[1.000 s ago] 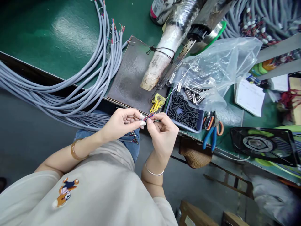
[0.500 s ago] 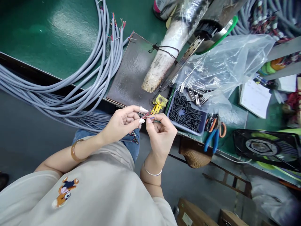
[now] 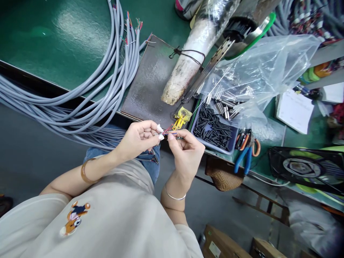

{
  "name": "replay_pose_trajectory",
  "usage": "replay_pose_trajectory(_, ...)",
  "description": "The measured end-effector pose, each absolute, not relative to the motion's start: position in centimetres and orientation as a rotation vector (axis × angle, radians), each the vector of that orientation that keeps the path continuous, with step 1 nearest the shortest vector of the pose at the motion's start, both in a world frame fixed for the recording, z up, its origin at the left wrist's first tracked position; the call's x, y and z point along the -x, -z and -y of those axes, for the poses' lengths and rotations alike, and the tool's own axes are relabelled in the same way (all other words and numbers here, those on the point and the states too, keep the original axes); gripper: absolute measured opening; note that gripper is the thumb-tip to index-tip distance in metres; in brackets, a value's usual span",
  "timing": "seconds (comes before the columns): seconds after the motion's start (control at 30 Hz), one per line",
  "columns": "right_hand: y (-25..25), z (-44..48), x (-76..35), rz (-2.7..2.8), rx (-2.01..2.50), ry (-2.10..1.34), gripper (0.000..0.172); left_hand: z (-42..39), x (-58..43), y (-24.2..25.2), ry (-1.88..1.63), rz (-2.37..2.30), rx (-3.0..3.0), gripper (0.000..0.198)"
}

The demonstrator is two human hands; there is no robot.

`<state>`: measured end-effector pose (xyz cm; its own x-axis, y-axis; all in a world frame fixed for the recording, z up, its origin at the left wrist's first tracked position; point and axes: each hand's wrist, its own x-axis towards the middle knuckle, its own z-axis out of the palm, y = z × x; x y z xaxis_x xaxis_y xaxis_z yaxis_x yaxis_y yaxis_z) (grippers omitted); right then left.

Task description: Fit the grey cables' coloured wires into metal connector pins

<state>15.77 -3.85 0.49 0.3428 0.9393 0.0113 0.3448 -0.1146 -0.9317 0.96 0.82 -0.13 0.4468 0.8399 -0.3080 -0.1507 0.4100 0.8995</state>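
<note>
My left hand (image 3: 139,138) and my right hand (image 3: 185,152) meet in front of the bench edge, over my lap. Both pinch the thin coloured wires (image 3: 168,131) at the stripped end of a grey cable. The left thumb and forefinger hold the wires from the left; the right fingers are curled round their tips. A blue tray of short black tubes (image 3: 213,129) lies just right of my hands. Grey cables (image 3: 80,107) sweep from the bench down past my left forearm.
A dark metal plate (image 3: 150,86) lies on the green bench with a wrapped white cylinder (image 3: 188,61) over it. A small yellow clip (image 3: 180,118), a clear plastic bag of metal parts (image 3: 255,79), blue pliers (image 3: 243,157) and a black fan (image 3: 303,166) lie to the right.
My hands stay together on the wires with only small finger shifts. The view has drifted slightly, so the bench items sit a little further right and up.
</note>
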Motion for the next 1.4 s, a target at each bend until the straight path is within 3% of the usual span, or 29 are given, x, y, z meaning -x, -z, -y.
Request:
replay_pose_trajectory(0.9,-0.4,3.7,-15.8,1.083,1.607,-0.844,0.015,-0.5,-1.1,0.4,-0.755,-0.806,-0.924,0.02)
replay_pose_trajectory(1.4,-1.0,4.6,-15.6,1.289,1.692,-0.544,0.011,0.3,-1.5,1.7,-0.94,-0.874,-1.279,0.007)
